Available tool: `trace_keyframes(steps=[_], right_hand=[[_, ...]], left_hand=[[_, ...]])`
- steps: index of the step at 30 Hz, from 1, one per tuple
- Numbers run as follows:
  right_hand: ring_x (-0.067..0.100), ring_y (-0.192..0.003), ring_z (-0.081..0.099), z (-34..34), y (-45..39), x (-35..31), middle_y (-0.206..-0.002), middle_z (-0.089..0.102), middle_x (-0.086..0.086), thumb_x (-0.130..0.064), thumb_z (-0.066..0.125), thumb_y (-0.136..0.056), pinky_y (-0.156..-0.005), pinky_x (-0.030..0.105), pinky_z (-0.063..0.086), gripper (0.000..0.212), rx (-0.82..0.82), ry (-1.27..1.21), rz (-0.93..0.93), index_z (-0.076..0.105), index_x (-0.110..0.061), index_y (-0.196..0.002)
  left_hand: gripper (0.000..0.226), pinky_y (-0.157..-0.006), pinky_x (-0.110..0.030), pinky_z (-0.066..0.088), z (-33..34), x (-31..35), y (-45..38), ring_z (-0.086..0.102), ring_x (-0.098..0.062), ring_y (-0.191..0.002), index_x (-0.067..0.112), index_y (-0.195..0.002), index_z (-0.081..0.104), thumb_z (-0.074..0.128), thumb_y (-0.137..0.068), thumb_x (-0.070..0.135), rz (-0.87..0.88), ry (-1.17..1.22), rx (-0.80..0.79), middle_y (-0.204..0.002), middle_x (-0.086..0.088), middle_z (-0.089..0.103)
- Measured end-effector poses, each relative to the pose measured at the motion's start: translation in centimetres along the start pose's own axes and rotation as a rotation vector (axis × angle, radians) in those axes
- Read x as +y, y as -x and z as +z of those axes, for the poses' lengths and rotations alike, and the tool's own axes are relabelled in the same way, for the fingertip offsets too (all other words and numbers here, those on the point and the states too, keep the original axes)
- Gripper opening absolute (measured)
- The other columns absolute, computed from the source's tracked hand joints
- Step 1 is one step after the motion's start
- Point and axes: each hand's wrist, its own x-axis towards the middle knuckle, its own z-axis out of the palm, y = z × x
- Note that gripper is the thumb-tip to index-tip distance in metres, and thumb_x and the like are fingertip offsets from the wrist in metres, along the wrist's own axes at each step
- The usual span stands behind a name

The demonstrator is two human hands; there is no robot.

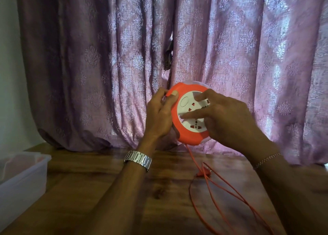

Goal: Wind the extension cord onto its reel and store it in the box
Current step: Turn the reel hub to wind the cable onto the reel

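A round orange reel [188, 137] with a white socket face is held up above the wooden table [124, 190], its face toward me. My left hand [159, 115] grips the reel's left rim, thumb on the orange edge. My right hand [225, 117] lies across the white socket face with its fingers spread on it. An orange cord [211, 186] hangs from the reel's bottom and runs in loose loops over the table to the lower right. The cord's orange plug [204, 171] lies on the table under the reel.
A clear plastic box [21, 178] stands at the table's left edge. A purple patterned curtain [106, 66] hangs right behind the table. A metal watch is on my left wrist, a thin bracelet on my right.
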Motion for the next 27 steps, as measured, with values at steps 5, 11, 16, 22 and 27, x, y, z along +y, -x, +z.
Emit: trace_keyframes(steps=[5, 11, 16, 22, 27], right_hand=[[0.026, -0.074, 0.064, 0.2, 0.2, -0.3, -0.095, 0.062, -0.005, -0.034, 0.063, -0.068, -0.055, 0.028, 0.039, 0.050, 0.016, -0.009, 0.116, 0.059, -0.062, -0.109], [0.024, -0.087, 0.066, 0.7, 0.0, 0.0, -0.092, 0.073, -0.008, -0.073, 0.059, -0.057, -0.068, 0.033, 0.052, 0.063, 0.033, -0.058, 0.276, 0.054, -0.060, -0.119], [0.022, -0.084, 0.066, 1.3, -0.1, 0.1, -0.085, 0.074, -0.007, -0.085, 0.051, -0.055, -0.066, 0.031, 0.050, 0.070, 0.099, -0.094, 0.325, 0.058, -0.055, -0.118], [0.021, -0.085, 0.054, 1.1, 0.0, 0.5, -0.086, 0.066, -0.006, -0.081, 0.053, -0.069, -0.059, 0.026, 0.033, 0.064, 0.142, -0.015, 0.169, 0.062, -0.043, -0.120], [0.024, -0.095, 0.047, 0.5, -0.2, 1.1, -0.116, 0.059, 0.001, -0.038, 0.070, -0.081, -0.069, 0.035, 0.043, 0.031, 0.199, -0.103, 0.012, 0.068, -0.029, -0.111]], left_hand=[[0.026, -0.058, -0.031, 0.044, 0.3, -0.4, 0.1, 0.056, -0.011, -0.062, 0.022, -0.076, 0.054, 0.059, -0.095, 0.038, 0.014, -0.030, -0.008, -0.066, 0.009, 0.059], [0.028, -0.052, -0.020, 0.037, 0.6, -0.1, 0.3, 0.046, 0.000, -0.054, 0.024, -0.071, 0.048, 0.058, -0.097, 0.030, 0.022, -0.016, -0.024, -0.056, 0.014, 0.052], [0.029, -0.054, -0.029, 0.039, 0.4, -0.1, 0.3, 0.049, -0.015, -0.061, 0.012, -0.076, 0.050, 0.059, -0.096, 0.031, 0.012, 0.021, -0.017, -0.062, 0.007, 0.053], [0.029, -0.052, -0.023, 0.035, 0.3, 0.1, 0.0, 0.040, -0.008, -0.057, 0.016, -0.073, 0.044, 0.058, -0.096, 0.026, -0.013, 0.073, 0.035, -0.061, 0.008, 0.044], [0.033, -0.050, -0.020, 0.036, -0.7, 0.0, -0.5, 0.044, -0.006, -0.056, 0.015, -0.073, 0.044, 0.057, -0.102, 0.019, -0.028, 0.062, 0.057, -0.060, 0.011, 0.049]])
